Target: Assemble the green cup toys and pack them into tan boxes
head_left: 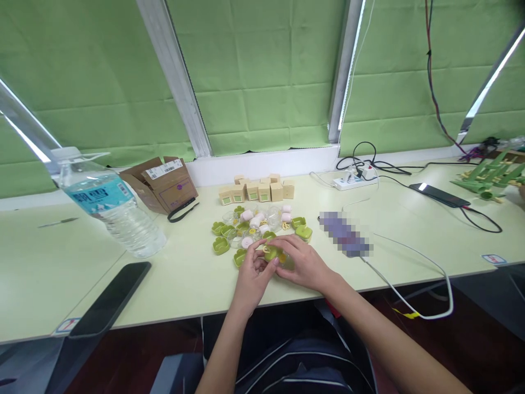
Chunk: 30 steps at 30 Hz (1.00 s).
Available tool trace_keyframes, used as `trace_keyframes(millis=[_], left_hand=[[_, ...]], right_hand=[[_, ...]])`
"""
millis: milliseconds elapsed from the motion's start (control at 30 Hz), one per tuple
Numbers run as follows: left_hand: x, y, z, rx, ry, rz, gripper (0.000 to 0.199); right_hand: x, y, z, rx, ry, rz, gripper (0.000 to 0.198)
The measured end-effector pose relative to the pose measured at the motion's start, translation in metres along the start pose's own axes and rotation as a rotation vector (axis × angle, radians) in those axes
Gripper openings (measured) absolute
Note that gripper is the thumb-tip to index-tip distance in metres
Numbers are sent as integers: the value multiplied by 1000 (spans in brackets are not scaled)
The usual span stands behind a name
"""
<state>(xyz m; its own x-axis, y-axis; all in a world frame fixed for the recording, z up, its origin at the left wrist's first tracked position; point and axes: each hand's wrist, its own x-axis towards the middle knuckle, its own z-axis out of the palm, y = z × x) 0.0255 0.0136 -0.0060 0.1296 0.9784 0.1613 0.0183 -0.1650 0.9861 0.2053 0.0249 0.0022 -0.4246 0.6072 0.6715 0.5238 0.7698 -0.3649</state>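
Close to the table's front edge, my left hand [252,272] and my right hand [302,264] meet with curled fingers. Between them is a small green lid [270,253] with a pale yellow loop on it. A clear plastic container [289,263] shows under my right fingers, partly hidden; whether it touches the lid I cannot tell. Just beyond lie several green flower-shaped lids [221,245], white cylinders [246,242] and clear cups [235,239]. A closed green-topped jar [304,233] stands right of the pile.
Several small cardboard boxes [264,191] stand behind the pile. At left are a large water bottle [110,202], an opened carton [164,189] and a black phone [110,298]. On the right lie a blurred-out phone [344,234], a white cable [410,251] and a power strip [355,181].
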Motion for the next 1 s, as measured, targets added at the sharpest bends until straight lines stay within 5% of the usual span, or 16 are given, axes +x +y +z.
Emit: trace_keyframes(millis=[533, 833, 1000], left_hand=[[0, 4, 0, -31, -8, -32, 50], [-1, 3, 1, 4, -44, -23, 39], [-2, 5, 1, 21, -61, -21, 34]], right_hand=[[-1, 11, 3, -413, 94, 258, 54], [9, 13, 10, -520, 219, 274, 52], [9, 8, 5, -475, 175, 232, 61]])
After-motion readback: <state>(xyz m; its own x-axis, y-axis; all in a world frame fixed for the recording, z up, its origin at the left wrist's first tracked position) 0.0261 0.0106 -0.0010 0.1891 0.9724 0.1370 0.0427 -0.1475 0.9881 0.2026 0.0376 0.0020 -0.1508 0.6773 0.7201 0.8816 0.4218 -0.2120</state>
